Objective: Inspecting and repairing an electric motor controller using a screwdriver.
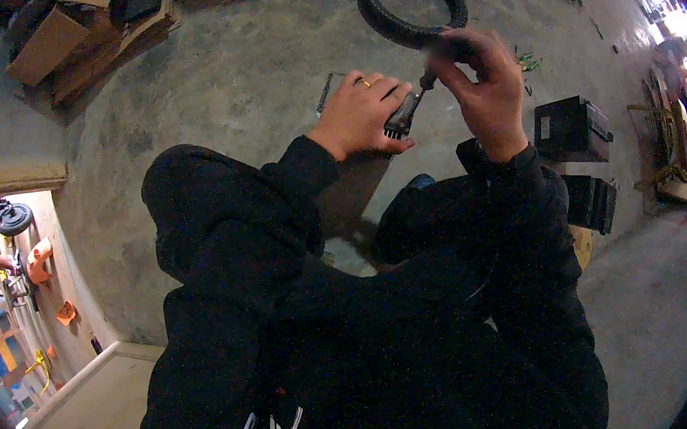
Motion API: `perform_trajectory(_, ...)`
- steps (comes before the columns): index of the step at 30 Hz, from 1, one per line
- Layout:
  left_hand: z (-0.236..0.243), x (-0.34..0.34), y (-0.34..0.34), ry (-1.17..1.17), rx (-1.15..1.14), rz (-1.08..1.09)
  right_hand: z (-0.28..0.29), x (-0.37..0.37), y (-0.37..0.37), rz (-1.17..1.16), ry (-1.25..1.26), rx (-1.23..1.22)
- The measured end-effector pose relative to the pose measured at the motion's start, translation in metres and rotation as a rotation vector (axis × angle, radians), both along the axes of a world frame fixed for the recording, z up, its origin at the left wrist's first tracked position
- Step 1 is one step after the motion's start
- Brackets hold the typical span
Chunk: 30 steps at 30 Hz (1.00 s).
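My left hand [364,116], a ring on one finger, is wrapped over a dark box-like part [404,114] with a comb-like row of teeth or pins at one end. Most of that part is hidden under the palm and fingers. Just to the right, my right hand [487,90] is closed on a dark-handled screwdriver [428,80]. Its thin shaft slants down to the left, and the tip meets the part or lies very close to it; I cannot tell which. The handle's upper end is blurred.
A black tyre [375,13] lies on the concrete floor beyond my hands. Two black boxes, one farther [569,131] and one nearer [591,203], stand at my right. Small green pieces [528,62] lie farther off. Folded cardboard [53,49] is piled at far left; a doorway opens left.
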<state>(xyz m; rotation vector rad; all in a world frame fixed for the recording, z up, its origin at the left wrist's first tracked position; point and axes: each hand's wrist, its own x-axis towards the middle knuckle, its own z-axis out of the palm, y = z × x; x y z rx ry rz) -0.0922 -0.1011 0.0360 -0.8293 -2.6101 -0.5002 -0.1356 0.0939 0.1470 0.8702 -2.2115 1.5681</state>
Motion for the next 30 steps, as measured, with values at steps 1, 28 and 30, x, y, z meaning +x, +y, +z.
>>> perform_trajectory(1, 0.0, 0.0, 0.0, 0.009, -0.001, -0.001, 0.001, 0.0, -0.001, 0.0, 0.001, 0.001)
perform_trajectory(28, 0.0, -0.003, -0.002, -0.055, 0.029, 0.013, 0.003, 0.011, -0.014, 0.025, -0.097, -0.034)
perform_trajectory(30, 0.001, -0.004, -0.001, -0.056, 0.032, 0.01, 0.005, 0.007, -0.013, -0.064, 0.146, 0.093)
